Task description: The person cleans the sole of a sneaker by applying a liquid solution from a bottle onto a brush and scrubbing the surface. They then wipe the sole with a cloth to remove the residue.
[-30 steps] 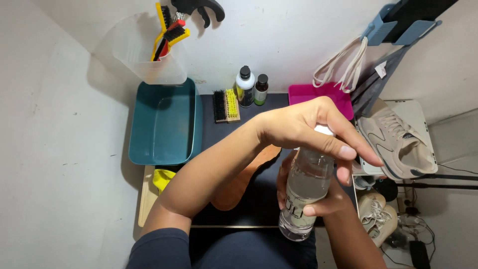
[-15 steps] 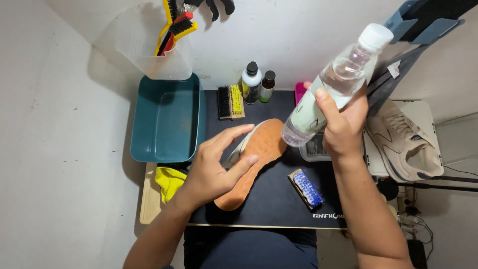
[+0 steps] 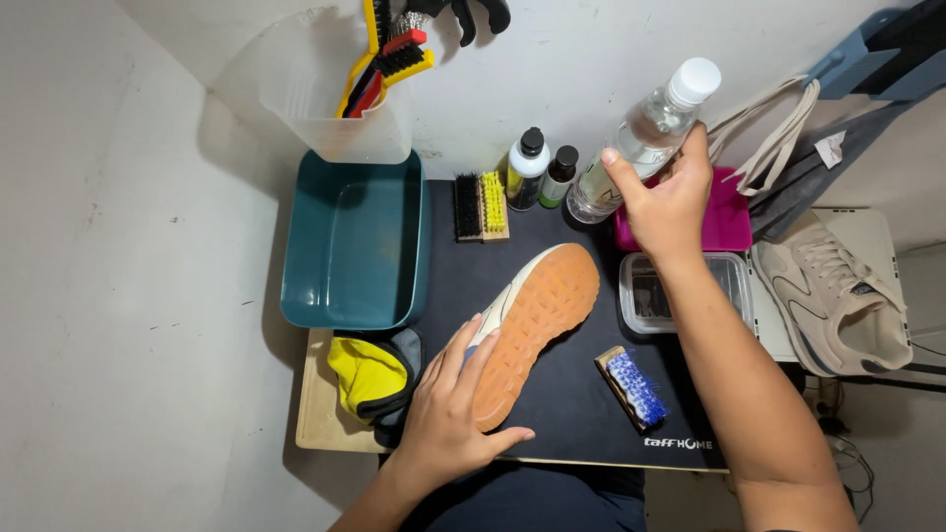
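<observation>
My right hand grips a clear plastic bottle with a white cap, tilted, held above the back of the black mat. My left hand rests with spread fingers on the heel end of a shoe that lies on its side on the mat, its orange-brown sole facing up. A small brush with blue bristles lies on the mat to the right of the shoe.
A teal tub stands at the left, a clear container with brushes behind it. Two small bottles and a black-and-yellow brush sit at the back. Yellow cloth, clear box, pink box, second shoe.
My right hand carried the bottle from in front of me up and toward the back right. My left hand left the bottle cap and settled on the shoe.
</observation>
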